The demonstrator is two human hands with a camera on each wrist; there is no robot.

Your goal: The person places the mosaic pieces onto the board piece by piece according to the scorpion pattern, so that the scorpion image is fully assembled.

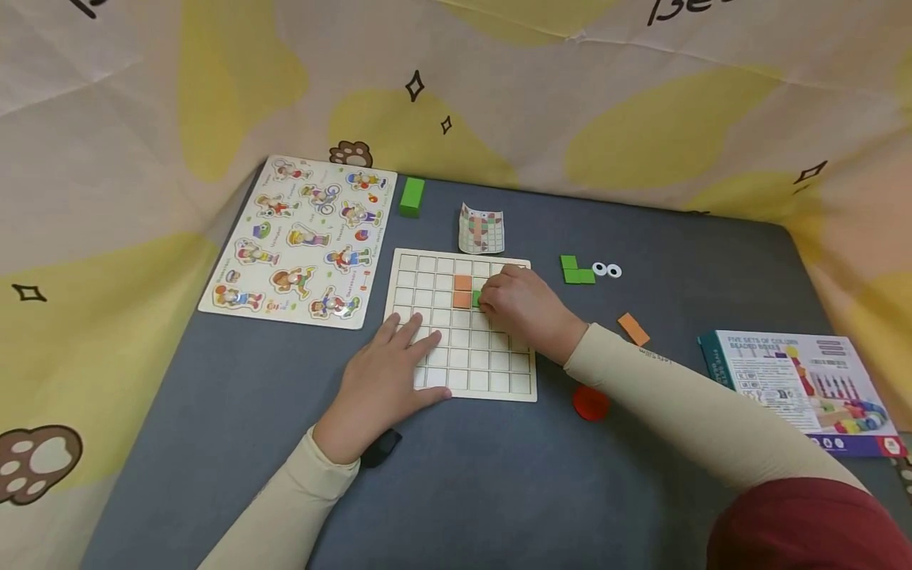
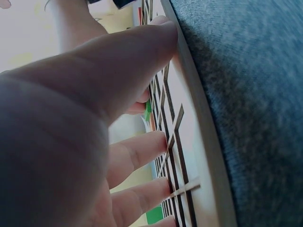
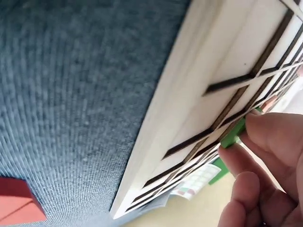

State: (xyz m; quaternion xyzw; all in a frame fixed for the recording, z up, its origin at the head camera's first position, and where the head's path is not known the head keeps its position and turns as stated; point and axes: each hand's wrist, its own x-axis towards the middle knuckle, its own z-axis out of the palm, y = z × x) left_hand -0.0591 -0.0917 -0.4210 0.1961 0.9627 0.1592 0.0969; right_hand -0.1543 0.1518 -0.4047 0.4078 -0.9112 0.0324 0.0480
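A white grid board (image 1: 492,360) lies in the middle of the table, with two orange squares (image 1: 462,290) set in its cells. My left hand (image 1: 385,376) rests on the board's left front part, fingers spread; in the left wrist view its thumb (image 2: 137,45) lies along the board's edge. Over the board's upper right, my right hand (image 1: 530,305) pinches a green tile (image 3: 233,134) between thumb and fingers, low at the grid and just right of the orange squares. Part of that tile is hidden by the fingers.
Behind the board stands a small pattern card (image 1: 481,231) beside a green block (image 1: 412,197). A picture puzzle board (image 1: 299,245) lies left. To the right are green pieces (image 1: 575,271), googly eyes (image 1: 607,270), an orange piece (image 1: 633,328), a red disc (image 1: 591,403) and a box (image 1: 805,388).
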